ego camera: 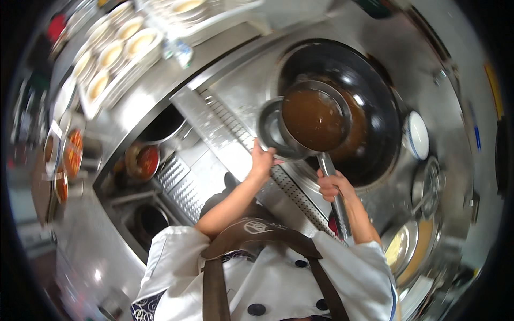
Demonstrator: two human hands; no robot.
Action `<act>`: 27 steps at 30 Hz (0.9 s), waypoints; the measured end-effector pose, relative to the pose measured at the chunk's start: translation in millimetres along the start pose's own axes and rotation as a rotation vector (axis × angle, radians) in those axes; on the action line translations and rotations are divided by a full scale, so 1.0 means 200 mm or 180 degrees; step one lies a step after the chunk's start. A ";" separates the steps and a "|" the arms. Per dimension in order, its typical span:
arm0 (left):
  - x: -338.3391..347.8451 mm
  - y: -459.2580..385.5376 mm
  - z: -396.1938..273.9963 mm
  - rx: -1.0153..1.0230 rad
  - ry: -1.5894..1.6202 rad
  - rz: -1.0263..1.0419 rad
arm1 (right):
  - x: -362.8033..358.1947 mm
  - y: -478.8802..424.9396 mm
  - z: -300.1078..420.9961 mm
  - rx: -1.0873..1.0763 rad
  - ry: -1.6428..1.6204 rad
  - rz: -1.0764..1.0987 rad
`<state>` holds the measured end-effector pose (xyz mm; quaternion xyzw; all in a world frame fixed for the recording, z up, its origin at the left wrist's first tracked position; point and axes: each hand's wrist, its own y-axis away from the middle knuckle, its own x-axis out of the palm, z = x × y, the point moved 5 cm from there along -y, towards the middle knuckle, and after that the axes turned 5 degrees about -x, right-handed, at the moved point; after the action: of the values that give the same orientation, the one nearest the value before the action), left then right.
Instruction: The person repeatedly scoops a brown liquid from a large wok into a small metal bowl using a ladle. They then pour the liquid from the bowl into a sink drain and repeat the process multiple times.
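Note:
My right hand (336, 185) grips the handle of a large, long-handled metal ladle (348, 128). Brown liquid (315, 116) with small bits on its surface fills the ladle's bowl. My left hand (263, 162) holds the near rim of a round metal bowl (271, 120). The ladle covers part of this bowl, so its full contents are hidden. Both vessels are above the left side of a big black wok (379, 108). More brown liquid (357, 124) shows in the wok beyond the ladle's edge.
A perforated metal drain strip (297, 192) runs along the stove's near edge. Right of the wok stand a white bowl (418, 135) and a metal strainer (429, 184). White trays with several filled cups (110, 54) are at upper left. A pot with red contents (147, 161) sits lower left.

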<state>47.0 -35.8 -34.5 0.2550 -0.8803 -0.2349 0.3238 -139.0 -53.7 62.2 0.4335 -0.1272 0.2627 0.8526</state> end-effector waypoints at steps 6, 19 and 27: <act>-0.21 0.23 -0.06 0.0296 0.0436 -0.0221 | 0.15 -0.05 -0.17 0.0499 0.0455 0.0398; -1.03 0.52 -0.21 0.0921 0.0722 -0.1339 | 0.78 -0.44 -0.51 0.1362 0.0997 0.1589; -1.57 0.45 -0.22 0.0814 0.0733 -0.1960 | 1.06 -0.79 -0.82 0.1683 0.0916 0.1746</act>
<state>258.3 210.3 -93.5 0.5717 -0.7421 -0.1791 0.3005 123.2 72.7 -47.0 0.5466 -0.0456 0.5620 0.6191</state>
